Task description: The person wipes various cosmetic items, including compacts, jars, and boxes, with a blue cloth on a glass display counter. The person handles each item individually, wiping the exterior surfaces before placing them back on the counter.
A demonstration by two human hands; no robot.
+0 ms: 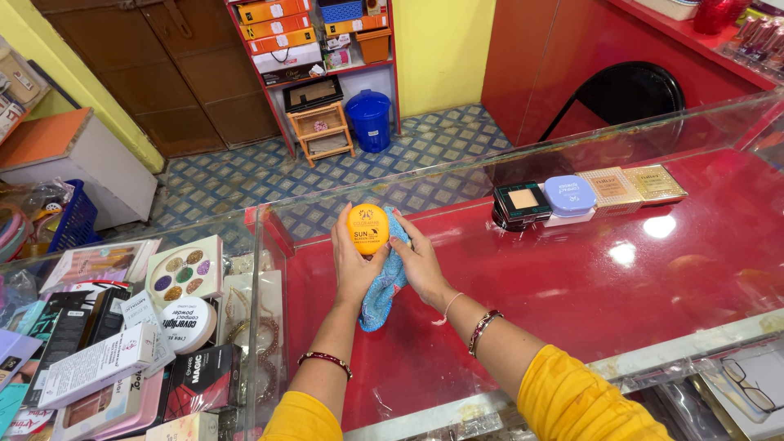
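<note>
Both hands curl closed around orange compact and blue cloth.

Both hands around an orange round compact — blue cloth seemingly pressed behind it.

— What couldn't be seen of the cloth?

— Most of it sat behind the hands; the right hand covered its upper fold, and the left hand hid the compact's lower edge.

— And at the edges?

— The glasses were cut off at the right, the boxes at the bottom left. The chair showed only through glass, its legs hidden by the worktop.

— The shelf?

— Too small to tell its goods.
</note>
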